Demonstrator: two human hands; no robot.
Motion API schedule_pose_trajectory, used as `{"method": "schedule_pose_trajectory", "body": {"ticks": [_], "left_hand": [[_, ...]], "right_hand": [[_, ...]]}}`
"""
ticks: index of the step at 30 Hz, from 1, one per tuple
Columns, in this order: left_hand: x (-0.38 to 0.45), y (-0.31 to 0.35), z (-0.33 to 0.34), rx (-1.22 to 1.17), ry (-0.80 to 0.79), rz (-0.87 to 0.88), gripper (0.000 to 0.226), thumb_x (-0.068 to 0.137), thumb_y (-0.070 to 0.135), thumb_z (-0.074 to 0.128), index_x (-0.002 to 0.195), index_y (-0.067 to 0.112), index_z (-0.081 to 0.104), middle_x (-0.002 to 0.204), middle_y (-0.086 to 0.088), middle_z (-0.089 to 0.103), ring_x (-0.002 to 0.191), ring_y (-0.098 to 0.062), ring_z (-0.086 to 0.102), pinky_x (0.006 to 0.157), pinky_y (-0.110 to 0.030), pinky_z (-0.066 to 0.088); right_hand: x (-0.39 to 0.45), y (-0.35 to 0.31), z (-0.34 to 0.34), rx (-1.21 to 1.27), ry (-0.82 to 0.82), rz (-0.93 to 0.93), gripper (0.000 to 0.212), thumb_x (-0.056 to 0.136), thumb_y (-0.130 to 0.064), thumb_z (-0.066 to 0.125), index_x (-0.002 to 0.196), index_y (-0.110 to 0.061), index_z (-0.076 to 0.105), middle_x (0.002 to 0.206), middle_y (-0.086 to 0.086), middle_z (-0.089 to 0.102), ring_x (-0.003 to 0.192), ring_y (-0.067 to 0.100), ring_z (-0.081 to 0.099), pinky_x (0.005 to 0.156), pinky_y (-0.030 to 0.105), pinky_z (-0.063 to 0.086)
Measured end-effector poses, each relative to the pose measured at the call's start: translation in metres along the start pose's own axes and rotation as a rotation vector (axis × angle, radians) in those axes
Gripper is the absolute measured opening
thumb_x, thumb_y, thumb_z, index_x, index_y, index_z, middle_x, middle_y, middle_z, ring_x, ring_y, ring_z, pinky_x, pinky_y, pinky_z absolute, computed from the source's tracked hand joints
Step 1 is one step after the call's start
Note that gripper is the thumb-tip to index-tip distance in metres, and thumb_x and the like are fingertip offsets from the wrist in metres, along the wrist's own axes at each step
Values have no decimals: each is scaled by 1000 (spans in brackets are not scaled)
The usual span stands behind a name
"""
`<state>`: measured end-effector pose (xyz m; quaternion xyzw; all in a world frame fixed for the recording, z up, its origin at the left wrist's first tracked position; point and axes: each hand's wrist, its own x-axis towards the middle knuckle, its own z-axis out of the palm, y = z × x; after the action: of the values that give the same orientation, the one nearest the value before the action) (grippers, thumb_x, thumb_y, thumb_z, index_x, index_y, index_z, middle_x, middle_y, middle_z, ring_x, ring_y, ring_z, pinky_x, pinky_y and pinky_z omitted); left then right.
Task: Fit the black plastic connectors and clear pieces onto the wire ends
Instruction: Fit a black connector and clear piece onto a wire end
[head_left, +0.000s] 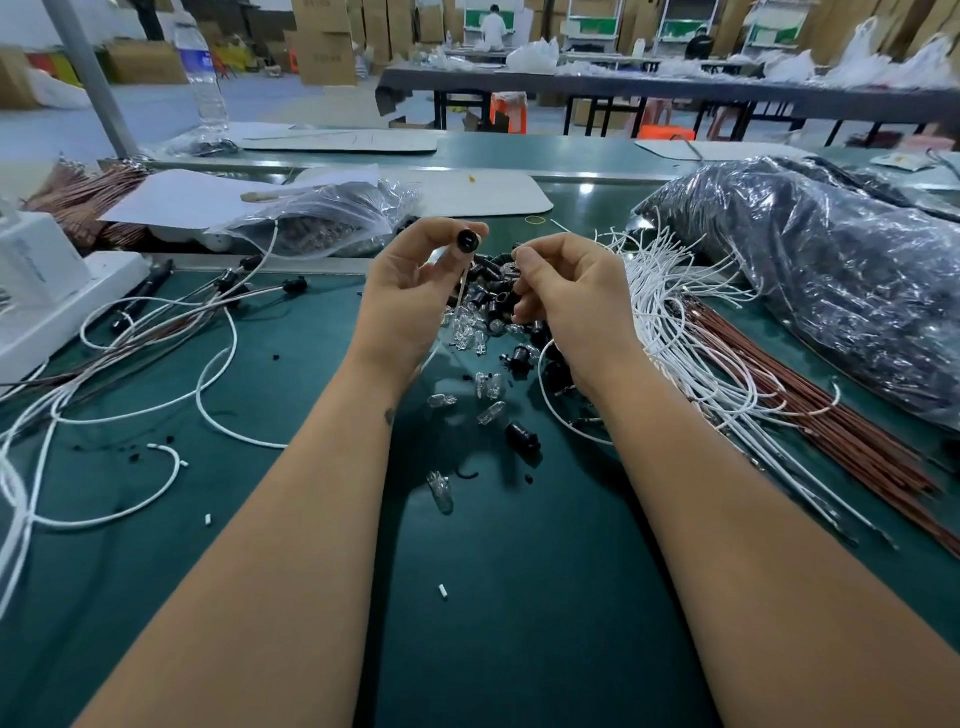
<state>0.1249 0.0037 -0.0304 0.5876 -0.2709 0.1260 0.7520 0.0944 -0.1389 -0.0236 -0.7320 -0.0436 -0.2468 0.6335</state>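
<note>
My left hand pinches a black plastic connector between thumb and fingertips, its round end facing me. A thin wire hangs down from that hand. My right hand is beside it with fingers curled, pinching a wire end near the connector; a white wire loops down below the wrist. Under both hands lies a pile of black connectors and clear pieces on the green mat. More clear pieces and a lone black connector lie nearer me.
Finished wires with black ends sprawl on the left. White wires and brown wires fan out on the right below a large plastic bag. A smaller bag, a white device and a water bottle stand behind.
</note>
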Motion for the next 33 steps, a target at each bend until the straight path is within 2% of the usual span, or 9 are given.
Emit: {"method": "schedule_pose_trajectory", "body": {"ticks": [5, 9, 11, 13, 15, 19, 22, 28, 33], "left_hand": [[1, 0, 0, -8, -41, -36, 18, 95, -1, 52, 89, 15, 58, 88, 11, 71, 95, -5, 62, 88, -15, 44], [1, -4, -4, 120, -74, -217, 19, 99, 4, 44, 87, 16, 54, 73, 4, 63, 78, -11, 57, 87, -28, 44], [1, -7, -5, 200, -55, -278, 23, 98, 2, 41, 85, 16, 53, 67, 3, 53, 64, -9, 49, 74, -27, 43], [1, -9, -4, 308, -55, -290, 24, 98, 3, 40, 83, 17, 52, 66, 3, 45, 60, -9, 39, 63, -26, 34], [0, -11, -3, 373, -79, -280, 25, 99, 7, 41, 81, 19, 53, 67, -1, 39, 61, -11, 32, 60, -29, 28], [-2, -12, -2, 430, -109, -268, 22, 99, 11, 45, 82, 19, 56, 77, -8, 40, 66, -15, 33, 59, -27, 27], [-2, -13, -2, 447, -129, -250, 23, 98, 12, 46, 80, 22, 58, 73, -7, 40, 64, -14, 34, 56, -23, 29], [-2, -16, -4, 443, -136, -236, 25, 97, 14, 47, 78, 25, 60, 55, 14, 36, 50, -3, 30, 46, -14, 27], [-3, -17, -3, 467, -123, -233, 22, 97, 15, 49, 79, 22, 60, 48, 18, 38, 45, 0, 30, 43, -11, 27]], "right_hand": [[0, 0, 0, -10, -2, -2, 10, 90, -4, 63, 87, -12, 69, 63, -3, 61, 48, 9, 55, 51, 23, 51], [1, -1, -1, 89, 12, 67, 13, 88, -1, 60, 90, -8, 71, 66, 0, 60, 54, 10, 58, 65, 33, 56], [3, -1, -2, 164, 11, 102, 15, 88, 1, 58, 91, -8, 71, 66, 1, 60, 56, 11, 58, 68, 35, 56], [3, -1, -2, 231, -2, 126, 16, 90, 2, 57, 92, -7, 71, 69, 3, 60, 57, 12, 57, 65, 31, 55], [4, 0, -3, 287, -14, 142, 15, 92, 0, 56, 93, -4, 70, 69, 4, 60, 56, 12, 56, 60, 27, 53], [5, 2, -4, 329, -24, 171, 11, 94, -4, 57, 91, -5, 68, 66, 3, 58, 54, 11, 54, 57, 26, 52], [5, 4, -4, 271, -37, 186, 12, 94, -5, 57, 87, -8, 67, 64, 1, 58, 51, 10, 53, 57, 25, 51], [4, 4, -3, 210, -44, 196, 10, 93, -4, 58, 85, -8, 64, 64, 2, 57, 48, 11, 52, 52, 22, 49], [5, 4, -1, 121, 3, 168, 10, 91, -5, 59, 83, -8, 63, 63, 2, 56, 47, 10, 51, 50, 20, 47]]}}
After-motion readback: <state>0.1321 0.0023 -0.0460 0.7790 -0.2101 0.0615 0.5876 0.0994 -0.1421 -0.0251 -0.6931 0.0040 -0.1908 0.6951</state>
